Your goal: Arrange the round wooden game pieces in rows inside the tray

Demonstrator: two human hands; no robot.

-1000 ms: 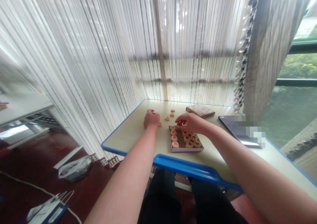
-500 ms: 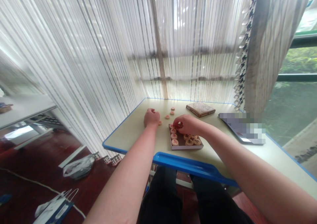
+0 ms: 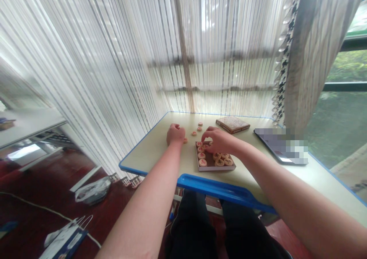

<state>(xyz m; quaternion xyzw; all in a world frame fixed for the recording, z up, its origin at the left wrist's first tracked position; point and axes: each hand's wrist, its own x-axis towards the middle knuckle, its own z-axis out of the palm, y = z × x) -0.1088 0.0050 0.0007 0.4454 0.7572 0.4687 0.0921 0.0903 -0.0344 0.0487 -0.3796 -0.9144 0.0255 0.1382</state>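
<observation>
My left hand (image 3: 175,134) rests on the table with its fingers curled closed; whatever they hold, if anything, is hidden. Just to its right lies a loose xiangqi piece (image 3: 185,140). My right hand (image 3: 218,140) is over the far part of a shallow box (image 3: 215,169), index finger and thumb curved apart above the pieces. A column of red-marked pieces (image 3: 201,156) lines the box's left side, with another piece (image 3: 205,147) beside it under my fingers. Dark-marked pieces (image 3: 219,162) sit at the right. Part of the box is covered by my hand.
Several loose pieces (image 3: 194,133) lie farther back on the blue-edged table (image 3: 151,148). A patterned box lid (image 3: 233,123) sits behind my right hand. At the right is a dark tablet-like device (image 3: 272,146), partly blurred. A blue tray ledge (image 3: 212,186) runs along the front.
My right hand has lifted slightly and its finger and thumb have parted, uncovering a piece beside the left column. My left hand stays in place.
</observation>
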